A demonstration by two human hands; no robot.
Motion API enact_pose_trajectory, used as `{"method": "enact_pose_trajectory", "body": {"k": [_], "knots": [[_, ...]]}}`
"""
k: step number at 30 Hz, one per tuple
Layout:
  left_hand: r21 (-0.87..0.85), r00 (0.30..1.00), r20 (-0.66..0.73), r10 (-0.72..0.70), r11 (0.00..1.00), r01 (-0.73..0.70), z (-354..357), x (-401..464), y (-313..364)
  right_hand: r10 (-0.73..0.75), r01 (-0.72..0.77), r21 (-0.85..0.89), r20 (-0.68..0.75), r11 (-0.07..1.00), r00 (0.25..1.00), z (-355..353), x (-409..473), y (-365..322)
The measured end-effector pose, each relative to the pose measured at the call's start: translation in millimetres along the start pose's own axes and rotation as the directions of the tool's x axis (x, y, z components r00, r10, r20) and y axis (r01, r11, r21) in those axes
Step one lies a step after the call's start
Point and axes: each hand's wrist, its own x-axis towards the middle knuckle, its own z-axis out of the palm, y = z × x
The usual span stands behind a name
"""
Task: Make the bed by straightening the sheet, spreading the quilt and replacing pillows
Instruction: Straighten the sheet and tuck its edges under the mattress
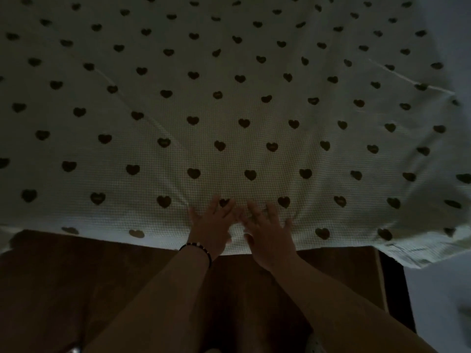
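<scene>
A white waffle-textured quilt (229,103) printed with dark hearts lies spread across the bed and fills most of the view. Both my hands lie flat on it near its front edge, side by side with fingers spread. My left hand (212,224), with a beaded bracelet on the wrist, presses the fabric just left of centre. My right hand (267,228) presses beside it, slightly blurred. The quilt's near edge (102,238) hangs a little over the bed's front. No pillows are in view.
Dark brown wooden bed frame (76,289) runs below the quilt edge, in front of me. At the right, the quilt corner (418,253) droops over the side beside a pale floor or wall (441,301). The room is dim.
</scene>
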Motion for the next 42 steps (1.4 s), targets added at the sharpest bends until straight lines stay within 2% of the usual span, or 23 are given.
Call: {"method": "enact_pose_trajectory", "body": {"k": [7, 11, 17, 20, 22, 26, 30, 36, 42], "knots": [[0.075, 0.952, -0.307, 0.019, 0.997, 0.004, 33.3, -3.4, 4.7, -0.009, 0.005, -0.016, -0.256, 1.000, 0.967, 42.8, 1.3, -1.1], [0.135, 0.916, -0.399, 0.028, 0.990, 0.029, 45.9, -0.4, 5.9, -0.147, 0.118, -0.102, -0.365, 0.988, 0.919, 52.8, 8.1, 18.1], [0.233, 0.898, -0.435, 0.064, 0.972, 0.043, 59.5, -2.3, 3.0, -0.375, 0.294, -0.249, -0.413, 0.923, 0.830, 61.1, 19.2, 45.3], [0.260, 0.845, -0.526, 0.099, 0.964, 0.049, 68.8, 5.6, 0.6, -0.450, 0.356, -0.281, -0.459, 0.891, 0.766, 65.0, 28.3, 50.1], [0.254, 0.765, -0.630, 0.133, 0.966, 0.041, 81.5, 10.5, -0.7, -0.482, 0.379, -0.299, -0.485, 0.876, 0.730, 67.5, 29.1, 52.5], [0.294, 0.657, -0.728, 0.197, 0.955, 0.038, 89.6, 18.3, -5.6, -0.537, 0.386, -0.375, -0.530, 0.843, 0.657, 65.6, 33.9, 57.2], [0.361, 0.596, -0.762, 0.254, 0.930, 0.065, 99.0, 24.6, -10.6, -0.567, 0.335, -0.465, -0.574, 0.819, 0.590, 70.4, 42.8, 61.8], [0.399, 0.575, -0.778, 0.255, 0.906, 0.138, 104.8, 27.4, -13.8, -0.575, 0.281, -0.518, -0.586, 0.808, 0.571, 81.5, 48.2, 62.9], [0.483, 0.547, -0.768, 0.333, 0.862, 0.154, 118.0, 21.5, -24.9, -0.544, 0.213, -0.526, -0.624, 0.823, 0.561, 86.7, 45.7, 60.6]]}}
